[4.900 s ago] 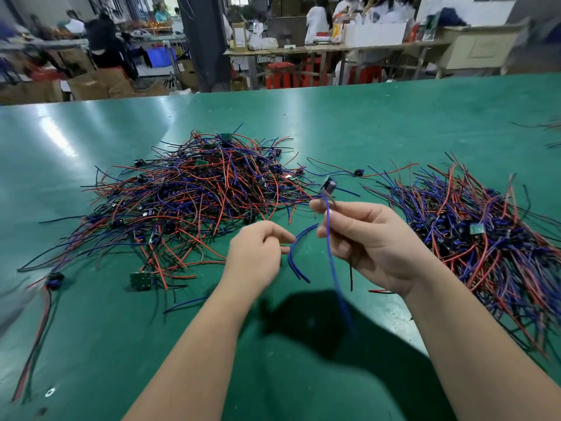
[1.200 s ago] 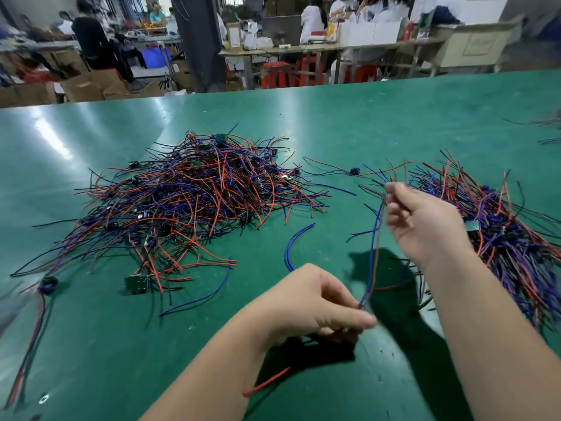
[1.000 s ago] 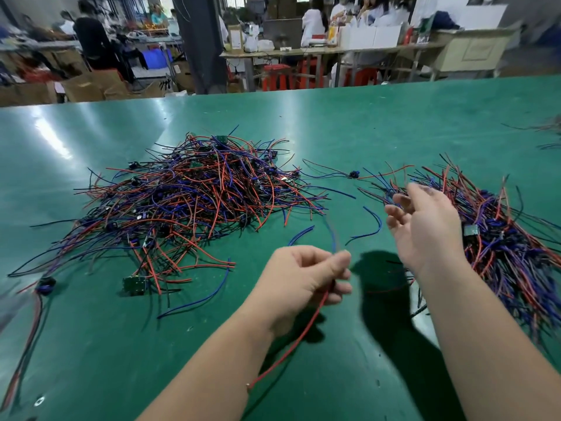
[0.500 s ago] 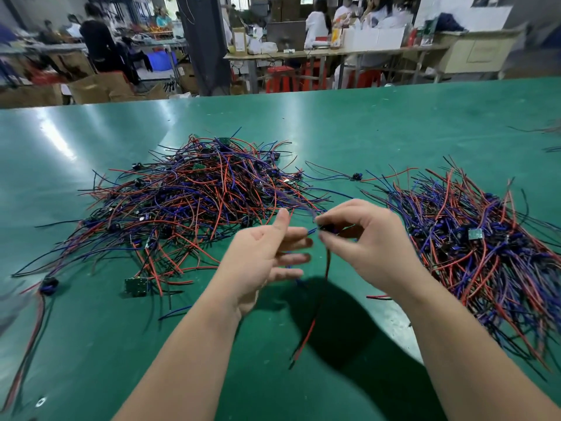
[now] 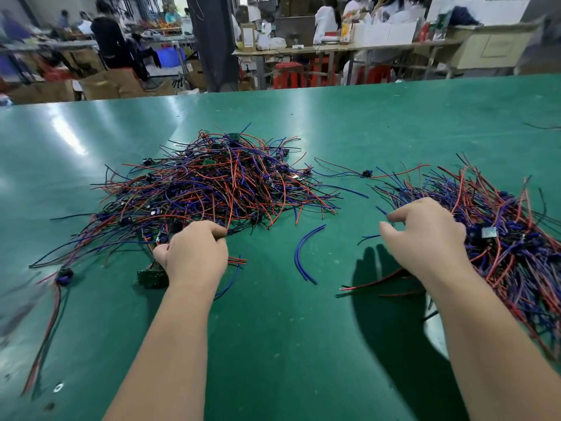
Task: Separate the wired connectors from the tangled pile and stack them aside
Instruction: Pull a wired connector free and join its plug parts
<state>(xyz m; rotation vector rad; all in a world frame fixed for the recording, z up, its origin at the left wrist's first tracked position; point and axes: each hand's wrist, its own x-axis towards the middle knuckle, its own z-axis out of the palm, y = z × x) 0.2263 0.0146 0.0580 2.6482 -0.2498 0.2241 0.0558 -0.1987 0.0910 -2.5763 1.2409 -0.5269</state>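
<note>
Digging left hand (image 5: 194, 253) into tangled pile (image 5: 212, 183); right hand (image 5: 425, 238) hovers.

Electronics assembly workshop: green workbench (image 5: 394, 123), wire piles (image 5: 218, 189), cartons (image 5: 103, 85), workers (image 5: 110, 41) at far tables (image 5: 334, 48).

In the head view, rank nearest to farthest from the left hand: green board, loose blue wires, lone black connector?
1. green board, beside the left hand
2. loose blue wires, to its right
3. lone black connector, far, between piles
</note>
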